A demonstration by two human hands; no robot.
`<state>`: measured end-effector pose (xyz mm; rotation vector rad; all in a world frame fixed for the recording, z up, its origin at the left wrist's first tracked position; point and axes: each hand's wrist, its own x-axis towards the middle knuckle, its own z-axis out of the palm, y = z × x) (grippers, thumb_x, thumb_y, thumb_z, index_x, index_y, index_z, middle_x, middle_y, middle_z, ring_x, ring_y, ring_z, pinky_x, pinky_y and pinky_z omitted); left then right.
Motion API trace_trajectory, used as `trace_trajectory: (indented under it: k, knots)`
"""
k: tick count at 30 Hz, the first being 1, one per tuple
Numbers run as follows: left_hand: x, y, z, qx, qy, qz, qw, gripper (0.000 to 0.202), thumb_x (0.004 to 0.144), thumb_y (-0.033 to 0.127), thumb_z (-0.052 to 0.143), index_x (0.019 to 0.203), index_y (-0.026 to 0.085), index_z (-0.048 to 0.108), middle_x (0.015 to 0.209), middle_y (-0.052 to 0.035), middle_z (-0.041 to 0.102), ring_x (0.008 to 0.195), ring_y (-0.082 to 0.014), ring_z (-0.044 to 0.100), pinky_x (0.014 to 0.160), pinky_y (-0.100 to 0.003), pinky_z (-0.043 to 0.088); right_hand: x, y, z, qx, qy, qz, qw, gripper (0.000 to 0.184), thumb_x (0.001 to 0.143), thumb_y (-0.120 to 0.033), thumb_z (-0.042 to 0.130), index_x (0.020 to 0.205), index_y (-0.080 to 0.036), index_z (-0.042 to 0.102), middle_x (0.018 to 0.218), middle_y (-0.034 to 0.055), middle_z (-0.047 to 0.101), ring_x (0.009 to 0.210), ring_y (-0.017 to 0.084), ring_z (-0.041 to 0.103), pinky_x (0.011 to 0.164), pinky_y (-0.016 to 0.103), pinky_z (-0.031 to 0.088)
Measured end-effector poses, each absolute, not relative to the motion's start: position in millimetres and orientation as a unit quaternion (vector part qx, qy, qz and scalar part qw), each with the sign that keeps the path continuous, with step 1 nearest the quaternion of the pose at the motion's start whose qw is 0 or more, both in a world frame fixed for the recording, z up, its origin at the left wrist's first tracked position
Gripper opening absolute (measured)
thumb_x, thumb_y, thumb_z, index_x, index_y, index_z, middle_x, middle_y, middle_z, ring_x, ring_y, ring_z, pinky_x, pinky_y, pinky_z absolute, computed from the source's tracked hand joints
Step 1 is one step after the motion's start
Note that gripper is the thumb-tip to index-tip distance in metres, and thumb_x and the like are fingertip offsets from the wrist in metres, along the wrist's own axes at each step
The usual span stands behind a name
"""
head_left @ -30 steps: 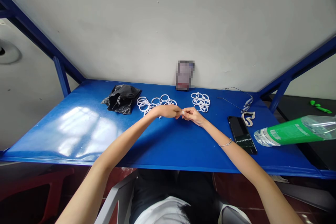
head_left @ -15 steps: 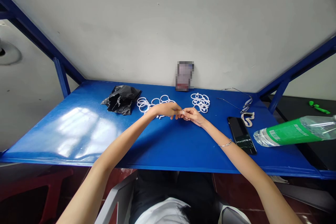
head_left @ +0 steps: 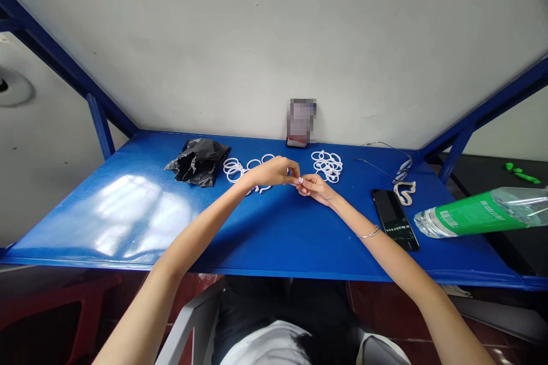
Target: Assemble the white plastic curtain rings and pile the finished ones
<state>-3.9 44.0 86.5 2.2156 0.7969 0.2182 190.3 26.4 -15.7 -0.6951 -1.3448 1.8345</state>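
My left hand point(head_left: 274, 171) and my right hand point(head_left: 313, 186) meet fingertip to fingertip over the middle of the blue table point(head_left: 128, 205). Both are pinched on one small white ring point(head_left: 298, 181) held between them, just above the tabletop. Behind my left hand lies a loose pile of white rings point(head_left: 240, 169). A second pile of white rings point(head_left: 327, 165) lies just behind my right hand. A thin bracelet point(head_left: 369, 234) sits on my right wrist.
A crumpled black plastic bag point(head_left: 197, 159) lies at the back left. A dark phone point(head_left: 394, 219) rests flat on the right, with a cable and a pale strap point(head_left: 405, 188) behind it. A clear bottle with a green label point(head_left: 479, 214) lies at the right edge. A small blurred card point(head_left: 301, 122) leans on the wall.
My left hand has lifted slightly and its fingers have shifted on the ring. My right hand stays nearly in place.
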Motion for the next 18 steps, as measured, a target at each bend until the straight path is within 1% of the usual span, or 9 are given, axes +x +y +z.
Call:
trace_trajectory:
  k: [3, 8, 11, 14, 18]
  knots:
    - [-2.3, 41.0, 88.3, 0.887, 0.295, 0.102, 0.339, 0.018, 0.084, 0.028, 0.058, 0.087, 0.012, 0.067, 0.077, -0.0041, 0.068, 0.062, -0.0112, 0.056, 0.058, -0.02, 0.037, 189.5, 24.8, -13.3, -0.273, -0.502, 0.728, 0.38, 0.036, 0.069, -0.047, 0.077, 0.069, -0.013, 0.064, 0.053, -0.0024, 0.046, 0.05, 0.008, 0.04, 0.048, 0.024, 0.026]
    - [-1.6, 36.5, 93.2, 0.905, 0.284, 0.107, 0.299, 0.016, 0.084, 0.022, 0.058, 0.086, 0.012, 0.07, 0.07, -0.0027, 0.066, 0.054, -0.0088, 0.05, 0.055, -0.021, 0.033, 187.4, 22.6, -12.1, -0.27, -0.473, 0.745, 0.384, 0.037, 0.065, -0.045, 0.081, 0.07, -0.013, 0.064, 0.06, -0.0006, 0.051, 0.051, 0.008, 0.04, 0.05, 0.024, 0.027]
    - [-2.0, 35.4, 93.9, 0.914, 0.274, 0.099, 0.283, 0.014, 0.083, 0.018, 0.058, 0.085, 0.012, 0.07, 0.072, -0.0034, 0.067, 0.058, -0.0098, 0.052, 0.055, -0.02, 0.033, 187.2, 21.4, -12.2, -0.259, -0.48, 0.752, 0.371, 0.036, 0.066, -0.045, 0.08, 0.07, -0.013, 0.064, 0.058, -0.0015, 0.049, 0.051, 0.008, 0.041, 0.05, 0.024, 0.026]
    - [-2.4, 34.9, 92.7, 0.921, 0.261, 0.091, 0.276, 0.017, 0.082, 0.011, 0.055, 0.091, 0.013, 0.069, 0.08, -0.0049, 0.069, 0.065, -0.0114, 0.056, 0.056, -0.02, 0.034, 187.8, 20.4, -12.9, -0.243, -0.495, 0.756, 0.354, 0.035, 0.069, -0.045, 0.078, 0.072, -0.013, 0.064, 0.056, -0.0026, 0.046, 0.051, 0.008, 0.041, 0.051, 0.025, 0.026]
    - [-2.2, 34.2, 91.2, 0.926, 0.24, 0.086, 0.278, 0.015, 0.082, 0.01, 0.057, 0.092, 0.013, 0.068, 0.082, -0.0054, 0.069, 0.068, -0.0122, 0.058, 0.059, -0.02, 0.036, 188.1, 20.0, -14.3, -0.229, -0.5, 0.764, 0.337, 0.032, 0.071, -0.041, 0.078, 0.075, -0.012, 0.064, 0.061, -0.0016, 0.05, 0.052, 0.007, 0.042, 0.051, 0.024, 0.027]
